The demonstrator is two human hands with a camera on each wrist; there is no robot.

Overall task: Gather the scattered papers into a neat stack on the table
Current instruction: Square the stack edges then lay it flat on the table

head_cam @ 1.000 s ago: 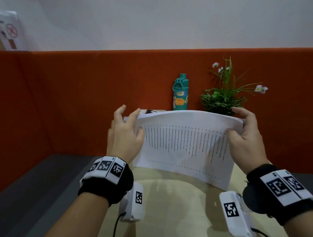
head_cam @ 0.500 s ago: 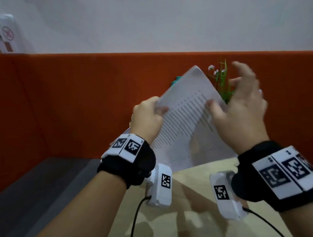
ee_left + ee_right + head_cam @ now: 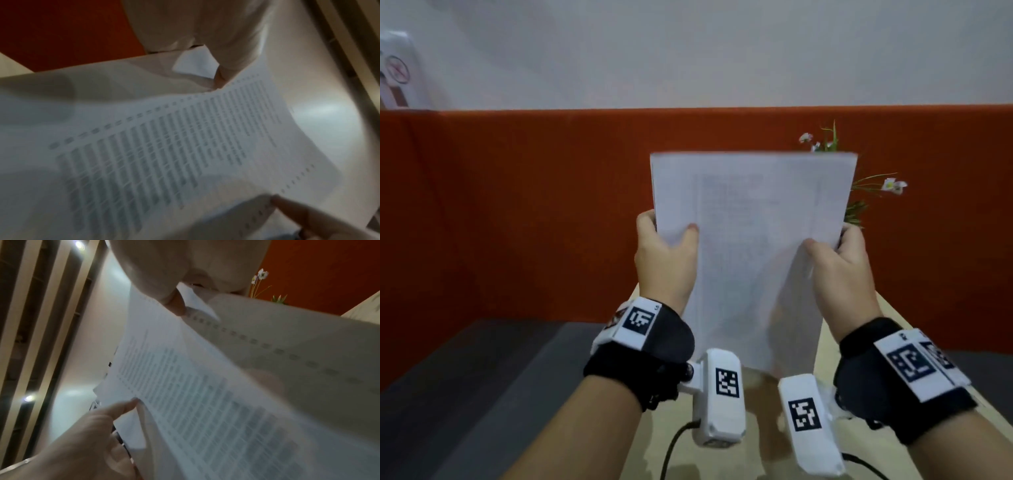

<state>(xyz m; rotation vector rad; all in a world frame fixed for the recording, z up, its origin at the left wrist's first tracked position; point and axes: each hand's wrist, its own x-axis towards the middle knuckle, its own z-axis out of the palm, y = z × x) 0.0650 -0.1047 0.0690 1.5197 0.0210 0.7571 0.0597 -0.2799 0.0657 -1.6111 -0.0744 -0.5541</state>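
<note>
A stack of printed papers [image 3: 750, 240] stands upright, long side vertical, lifted above the light wooden table [image 3: 829, 330]. My left hand [image 3: 666, 236] grips its left edge, thumb on the front and fingers behind. My right hand [image 3: 830, 245] grips the right edge the same way. The left wrist view has the printed sheets [image 3: 164, 154] bowed between my left thumb [image 3: 298, 211] and the far right hand [image 3: 205, 40]. In the right wrist view the sheets [image 3: 205, 394] fan slightly apart near my right thumb [image 3: 115, 410].
An orange partition [image 3: 517, 205] walls the back and left of the table. A potted plant with small white flowers [image 3: 859, 205] peeks out behind the papers at the right. A dark grey surface [image 3: 482, 377] lies lower left.
The papers went from a bowed landscape hold, through a tilt, to an upright portrait hold. Both hands shifted to grip the long side edges and moved closer together.
</note>
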